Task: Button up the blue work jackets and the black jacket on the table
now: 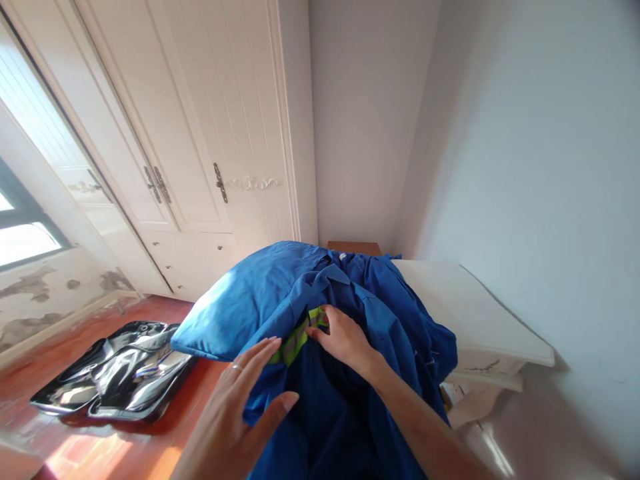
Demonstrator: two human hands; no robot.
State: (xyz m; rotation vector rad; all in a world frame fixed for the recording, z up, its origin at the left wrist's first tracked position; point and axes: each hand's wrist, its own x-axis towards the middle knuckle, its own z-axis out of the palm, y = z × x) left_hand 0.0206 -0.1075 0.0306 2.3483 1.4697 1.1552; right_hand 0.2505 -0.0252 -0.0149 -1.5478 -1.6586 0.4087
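Note:
Blue work clothing lies in a rumpled heap in the middle, its near part hanging down toward me. A yellow-green reflective strip shows among its folds. My right hand pinches the cloth at the upper end of the strip between thumb and fingers. Left of it, my left hand is open, thumb and fingers apart, over the left edge of the clothing; a ring is on one finger. A smooth blue cushion-like piece lies beyond my left hand.
A white table stands under and right of the clothing, against the wall. Behind is a white wardrobe with metal handles. An open black suitcase with packed items lies on the reddish floor at left.

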